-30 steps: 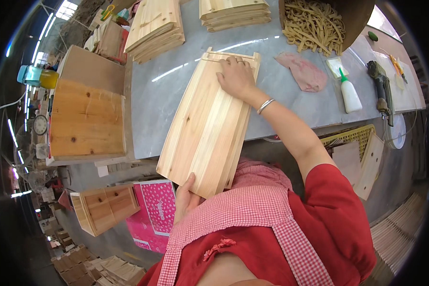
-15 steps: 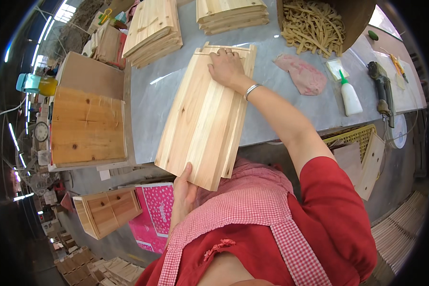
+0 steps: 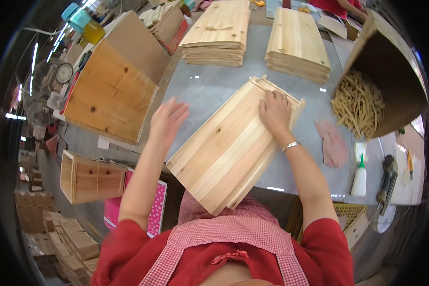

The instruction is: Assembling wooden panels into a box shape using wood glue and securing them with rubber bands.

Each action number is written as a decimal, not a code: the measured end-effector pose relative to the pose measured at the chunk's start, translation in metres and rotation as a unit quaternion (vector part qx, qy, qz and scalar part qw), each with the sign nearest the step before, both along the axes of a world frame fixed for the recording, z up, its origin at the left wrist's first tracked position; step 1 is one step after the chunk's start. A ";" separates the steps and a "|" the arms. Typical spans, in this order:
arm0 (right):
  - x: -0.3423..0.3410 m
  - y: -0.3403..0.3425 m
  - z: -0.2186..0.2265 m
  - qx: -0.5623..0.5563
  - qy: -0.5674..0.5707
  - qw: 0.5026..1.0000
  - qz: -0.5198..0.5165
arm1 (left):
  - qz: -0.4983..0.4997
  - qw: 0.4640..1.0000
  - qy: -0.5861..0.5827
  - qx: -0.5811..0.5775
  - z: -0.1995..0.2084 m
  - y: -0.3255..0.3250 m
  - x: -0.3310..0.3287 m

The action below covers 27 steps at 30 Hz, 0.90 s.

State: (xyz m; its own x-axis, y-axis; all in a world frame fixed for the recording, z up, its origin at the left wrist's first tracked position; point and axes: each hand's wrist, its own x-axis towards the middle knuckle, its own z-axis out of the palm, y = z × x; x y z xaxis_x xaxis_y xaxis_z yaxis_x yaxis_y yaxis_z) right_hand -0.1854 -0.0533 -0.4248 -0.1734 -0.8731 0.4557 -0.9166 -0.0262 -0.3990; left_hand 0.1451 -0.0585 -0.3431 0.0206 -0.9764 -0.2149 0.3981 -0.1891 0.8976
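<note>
A pale wooden panel assembly (image 3: 221, 148) lies slantwise on the grey tabletop (image 3: 202, 86), its near end reaching past the table's edge toward my apron. At least two layers show along its right side, and thin strips cross its far end. My right hand (image 3: 275, 112) holds that far end, fingers bent over the top beside the cross strip. Off the panel, to its left, my left hand (image 3: 169, 119) is raised with nothing visible in it. Motion blurs it a little, but its fingers look stretched out.
Two stacks of wooden panels, a left one (image 3: 219, 28) and a right one (image 3: 298, 40), stand at the back. Rightward are a cardboard box (image 3: 391, 57) of pale curled strips (image 3: 358, 102), a pink cloth (image 3: 332, 145), a white glue bottle (image 3: 360, 181) and a dark power tool (image 3: 387, 178). A co-worker's red sleeve (image 3: 336, 7) shows far back.
My left hand has let go of the panel's near end and risen to the upper left. The right hand stays at the far end. My view has shifted, showing more of the table's back.
</note>
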 end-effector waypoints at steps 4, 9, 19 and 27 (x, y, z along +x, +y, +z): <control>0.000 -0.002 0.000 0.007 0.002 1.000 0.012 | -0.019 0.977 0.169 0.132 -0.002 -0.151 -0.072; 0.001 -0.004 -0.001 -0.006 -0.005 1.000 0.009 | 0.016 0.970 0.166 0.178 -0.008 -0.233 -0.148; 0.003 -0.005 0.001 -0.003 0.002 1.000 0.012 | 0.066 0.981 0.076 0.164 -0.033 -0.262 -0.190; 0.001 -0.003 -0.001 -0.007 -0.009 1.000 0.014 | -0.026 0.940 0.330 0.084 -0.030 -0.057 -0.050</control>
